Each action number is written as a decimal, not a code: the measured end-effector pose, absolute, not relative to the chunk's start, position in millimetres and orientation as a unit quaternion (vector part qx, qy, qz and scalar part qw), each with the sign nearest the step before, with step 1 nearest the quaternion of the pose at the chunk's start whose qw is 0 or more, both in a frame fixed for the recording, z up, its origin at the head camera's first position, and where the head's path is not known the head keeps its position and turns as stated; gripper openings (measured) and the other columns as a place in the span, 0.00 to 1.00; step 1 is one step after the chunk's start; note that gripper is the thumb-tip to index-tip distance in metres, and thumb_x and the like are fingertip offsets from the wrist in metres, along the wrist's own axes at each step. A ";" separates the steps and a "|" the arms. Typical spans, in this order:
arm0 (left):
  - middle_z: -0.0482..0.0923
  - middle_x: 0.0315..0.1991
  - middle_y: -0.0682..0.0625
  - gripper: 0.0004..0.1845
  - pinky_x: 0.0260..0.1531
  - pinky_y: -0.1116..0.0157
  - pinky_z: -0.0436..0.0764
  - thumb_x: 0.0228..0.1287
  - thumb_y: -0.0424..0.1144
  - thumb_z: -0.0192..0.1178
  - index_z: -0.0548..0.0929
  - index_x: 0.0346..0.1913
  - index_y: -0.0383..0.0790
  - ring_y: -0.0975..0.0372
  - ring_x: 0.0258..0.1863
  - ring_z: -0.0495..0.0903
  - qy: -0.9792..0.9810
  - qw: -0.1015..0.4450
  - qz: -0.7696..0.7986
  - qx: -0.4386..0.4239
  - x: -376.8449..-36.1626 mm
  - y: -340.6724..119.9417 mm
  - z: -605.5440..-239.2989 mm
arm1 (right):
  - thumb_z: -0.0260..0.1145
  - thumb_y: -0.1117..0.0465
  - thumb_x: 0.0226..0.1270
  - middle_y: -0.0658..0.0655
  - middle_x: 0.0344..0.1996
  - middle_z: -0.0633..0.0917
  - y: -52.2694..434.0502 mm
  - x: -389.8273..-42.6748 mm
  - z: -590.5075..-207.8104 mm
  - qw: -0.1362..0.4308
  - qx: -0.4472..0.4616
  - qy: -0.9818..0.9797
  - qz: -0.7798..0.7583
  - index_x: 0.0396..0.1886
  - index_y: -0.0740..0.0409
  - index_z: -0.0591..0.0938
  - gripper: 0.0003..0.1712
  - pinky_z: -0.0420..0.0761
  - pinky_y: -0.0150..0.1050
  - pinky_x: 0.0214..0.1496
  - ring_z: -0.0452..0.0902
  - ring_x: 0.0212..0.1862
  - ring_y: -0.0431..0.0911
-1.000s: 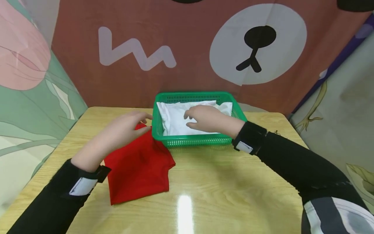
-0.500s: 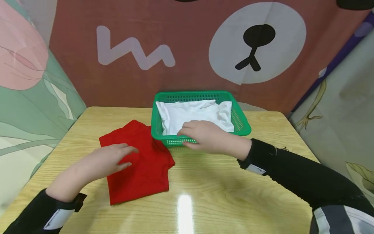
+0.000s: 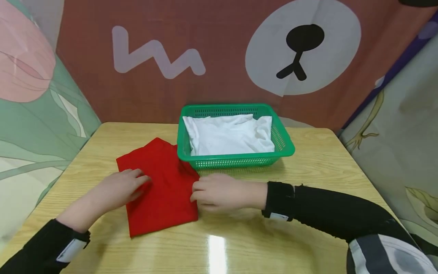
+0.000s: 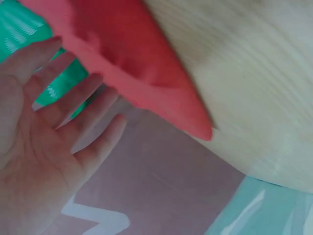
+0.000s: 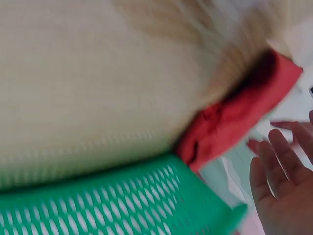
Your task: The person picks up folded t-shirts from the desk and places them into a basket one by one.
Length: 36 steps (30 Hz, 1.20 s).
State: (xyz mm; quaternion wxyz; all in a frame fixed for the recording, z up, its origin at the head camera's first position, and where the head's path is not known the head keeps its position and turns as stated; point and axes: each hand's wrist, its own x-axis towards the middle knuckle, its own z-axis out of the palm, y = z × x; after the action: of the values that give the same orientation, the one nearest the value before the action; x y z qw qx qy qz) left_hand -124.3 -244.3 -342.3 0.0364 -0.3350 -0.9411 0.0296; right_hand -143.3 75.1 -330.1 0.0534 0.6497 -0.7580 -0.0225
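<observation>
On the table lies a folded red cloth garment (image 3: 167, 205), roughly square, its upper right part close against the basket. My left hand (image 3: 118, 190) is over the garment's left side; the left wrist view shows its fingers (image 4: 100, 142) spread, with red fabric (image 4: 137, 54) beyond their tips. At the garment's right edge is my right hand (image 3: 224, 192), fingertips overlapping the fabric in the head view. The right wrist view shows that hand's fingers (image 5: 279, 152) extended and apart. Neither palm holds anything.
A green plastic basket (image 3: 236, 162) with perforated walls stands at the back middle of the wooden table (image 3: 273, 243). Inside it lies a folded white cloth (image 3: 229, 137). Behind the table hangs a brown printed curtain (image 3: 219, 87) with a bear's muzzle.
Both hands have left the basket area and come down to the red garment, the right one moving to its right edge. The white cloth in the basket now shows fully.
</observation>
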 end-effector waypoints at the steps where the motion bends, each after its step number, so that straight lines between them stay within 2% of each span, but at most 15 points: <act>1: 0.78 0.37 0.46 0.22 0.31 0.58 0.83 0.47 0.36 0.78 0.83 0.47 0.38 0.54 0.34 0.78 -0.942 0.041 0.033 -0.333 -127.5 -245.8 -344.8 | 0.65 0.54 0.69 0.45 0.42 0.81 72.1 -143.7 -335.8 0.040 0.645 -0.763 -0.023 0.50 0.49 0.84 0.12 0.74 0.28 0.45 0.76 0.43 0.38; 6: 0.78 0.49 0.37 0.29 0.39 0.51 0.84 0.52 0.40 0.76 0.80 0.58 0.36 0.45 0.45 0.78 -0.946 0.023 0.042 -0.322 -144.4 -249.0 -354.6 | 0.64 0.49 0.70 0.44 0.45 0.80 57.8 -143.2 -356.7 0.003 0.625 -0.779 -0.045 0.52 0.45 0.83 0.15 0.72 0.30 0.48 0.73 0.47 0.38; 12: 0.73 0.60 0.35 0.36 0.46 0.45 0.81 0.57 0.48 0.72 0.74 0.68 0.42 0.40 0.56 0.74 -0.952 -0.022 0.053 -0.302 -163.6 -241.8 -357.5 | 0.64 0.47 0.69 0.45 0.48 0.79 41.2 -142.6 -369.0 0.020 0.616 -0.786 -0.037 0.53 0.45 0.82 0.16 0.71 0.32 0.50 0.72 0.50 0.39; 15: 0.72 0.61 0.36 0.37 0.48 0.45 0.81 0.56 0.49 0.73 0.74 0.68 0.44 0.41 0.59 0.72 -0.950 -0.044 0.055 -0.305 -173.7 -234.6 -357.5 | 0.63 0.45 0.69 0.47 0.52 0.78 35.5 -142.3 -372.1 0.017 0.606 -0.795 -0.033 0.57 0.46 0.81 0.20 0.71 0.34 0.55 0.72 0.54 0.41; 19: 0.72 0.61 0.36 0.37 0.48 0.46 0.81 0.54 0.47 0.74 0.75 0.68 0.44 0.41 0.59 0.72 -0.949 -0.073 0.052 -0.304 -185.7 -229.3 -355.5 | 0.61 0.42 0.70 0.49 0.59 0.76 29.8 -141.4 -375.6 -0.014 0.594 -0.803 -0.047 0.63 0.46 0.77 0.26 0.70 0.37 0.62 0.70 0.60 0.43; 25: 0.73 0.59 0.36 0.35 0.48 0.48 0.81 0.54 0.45 0.74 0.76 0.66 0.43 0.42 0.57 0.73 -0.946 -0.095 0.032 -0.309 -193.9 -226.5 -351.6 | 0.58 0.41 0.72 0.50 0.63 0.75 29.9 -138.9 -378.6 -0.015 0.600 -0.794 -0.097 0.67 0.45 0.76 0.28 0.69 0.41 0.64 0.68 0.64 0.45; 31: 0.73 0.58 0.36 0.35 0.48 0.48 0.81 0.55 0.45 0.74 0.76 0.66 0.43 0.41 0.56 0.73 -0.945 -0.097 0.032 -0.309 -192.1 -222.5 -351.3 | 0.59 0.43 0.72 0.50 0.57 0.77 35.5 -138.8 -382.4 0.018 0.609 -0.786 -0.104 0.63 0.46 0.79 0.24 0.72 0.41 0.60 0.71 0.60 0.46; 36: 0.71 0.60 0.35 0.36 0.49 0.46 0.80 0.56 0.50 0.73 0.74 0.68 0.44 0.40 0.56 0.73 -0.951 -0.124 0.050 -0.279 -185.8 -216.8 -351.6 | 0.63 0.45 0.69 0.48 0.44 0.77 42.3 -137.7 -384.9 0.036 0.608 -0.787 -0.093 0.48 0.47 0.81 0.16 0.73 0.37 0.52 0.71 0.46 0.42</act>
State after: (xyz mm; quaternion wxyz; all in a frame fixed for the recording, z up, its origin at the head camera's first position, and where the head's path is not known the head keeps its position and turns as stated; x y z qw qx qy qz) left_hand -185.8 -216.8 -351.6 -0.1239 -0.2786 -0.9511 0.0497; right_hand -137.7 42.3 -384.9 0.0360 0.6083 -0.7874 -0.0928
